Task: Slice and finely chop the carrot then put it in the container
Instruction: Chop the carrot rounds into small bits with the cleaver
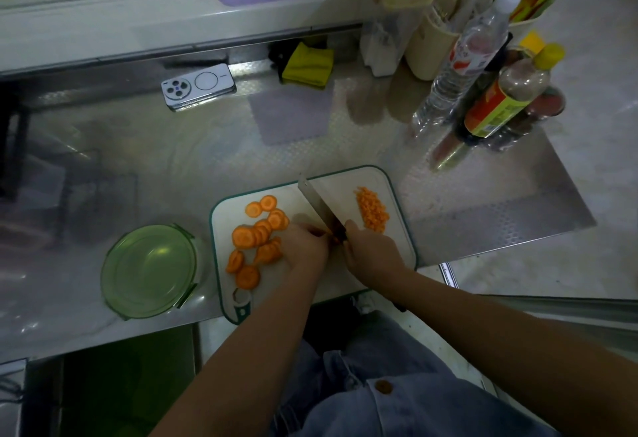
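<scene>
A person stands at a steel counter (172, 167) and chops a carrot on a white board (345, 182) with a green rim. The carrot lies in two lots. On the board's left half are the slices (257, 236), bright orange rounds with paler cores. Some overlap in a loose fan and two lie apart at the far edge. On the right half, near the far corner, sits the dice (372, 209), a narrow heap of very small orange bits.

The right hand (371, 250) is wrapped around the handle of the knife (319, 203), thumb along the top. The broad blade runs away from the person across the middle of the board, between the slices and the dice. The left hand (305, 246) rests just beside the blade, its fingers bunched and curled down onto a carrot scrap (333, 239). Only a sliver of orange shows between the two hands.

The round container (148, 271) stands on the counter just left of the board, its green lid on and its clips out. No carrot shows through the lid.

Farther back lie a phone (198, 87) and a folded yellow cloth (307, 64). At the right a water bottle (466, 56) stands with a yellow-capped sauce bottle (507, 98).
</scene>
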`<action>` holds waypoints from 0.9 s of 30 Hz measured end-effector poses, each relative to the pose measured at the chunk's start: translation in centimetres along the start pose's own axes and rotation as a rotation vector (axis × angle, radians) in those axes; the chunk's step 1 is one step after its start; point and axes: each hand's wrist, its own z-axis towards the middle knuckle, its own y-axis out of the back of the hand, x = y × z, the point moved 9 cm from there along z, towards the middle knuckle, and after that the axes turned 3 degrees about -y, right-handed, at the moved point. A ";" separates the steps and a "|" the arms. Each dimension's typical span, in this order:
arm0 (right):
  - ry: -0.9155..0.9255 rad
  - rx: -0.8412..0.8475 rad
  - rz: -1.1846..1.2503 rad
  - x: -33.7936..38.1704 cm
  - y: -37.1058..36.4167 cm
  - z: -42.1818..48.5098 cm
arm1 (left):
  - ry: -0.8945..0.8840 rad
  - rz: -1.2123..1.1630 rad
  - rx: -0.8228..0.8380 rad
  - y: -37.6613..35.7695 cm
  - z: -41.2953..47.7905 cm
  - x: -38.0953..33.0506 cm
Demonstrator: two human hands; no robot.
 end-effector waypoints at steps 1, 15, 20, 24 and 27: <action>0.005 -0.005 -0.002 0.0 0.0 0.1 | 0.002 0.001 0.000 0.1 -0.1 0.0; 0.064 -0.022 0.037 -0.3 0.5 -0.6 | 0.026 0.018 -0.013 0.2 -0.1 0.0; 0.065 -0.016 0.004 -0.4 0.2 -1.0 | 0.009 -0.007 -0.003 0.0 0.1 0.2; 0.049 -0.005 0.025 -0.4 0.1 -1.0 | 0.016 -0.030 0.003 -0.1 0.3 0.2; 0.039 0.000 0.012 -0.2 0.0 -0.9 | 0.025 -0.016 0.002 -0.1 0.4 0.3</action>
